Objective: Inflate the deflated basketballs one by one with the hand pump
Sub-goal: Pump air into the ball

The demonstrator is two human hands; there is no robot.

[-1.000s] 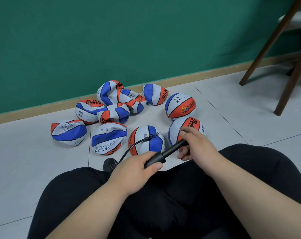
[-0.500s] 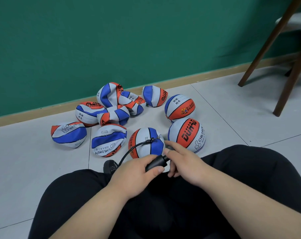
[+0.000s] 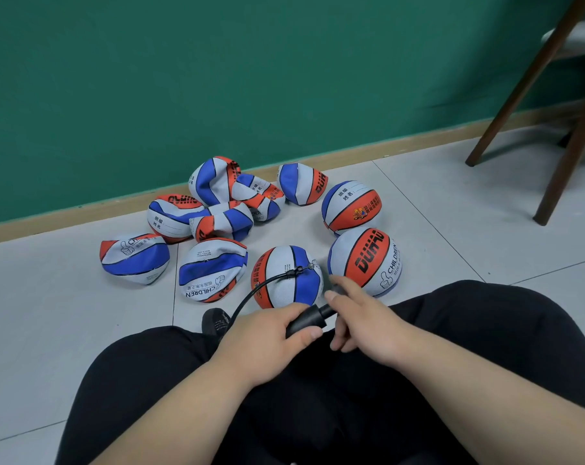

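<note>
Left hand [image 3: 267,344] gripping the hand pump [image 3: 306,322] by its barrel and right hand [image 3: 361,323] closed round its handle, a seated person pumps a basketball [image 3: 286,276] on the near floor [image 3: 49,313], joined by the hose [image 3: 251,293]. Unbraced, the ball could roll and tug the needle free. No container shows; deflated balls [image 3: 135,258] lie loose at far left.

Pale tiled floor [image 3: 49,330] with a cluster of red-white-blue basketballs [image 3: 214,268], mostly collapsed, and brown chair legs [image 3: 568,166] at right.

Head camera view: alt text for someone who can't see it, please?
A seated person's left hand grips a hand pump, the right hand its handle end; the hose runs to a rounded basketball among crumpled ones on the floor.
</note>
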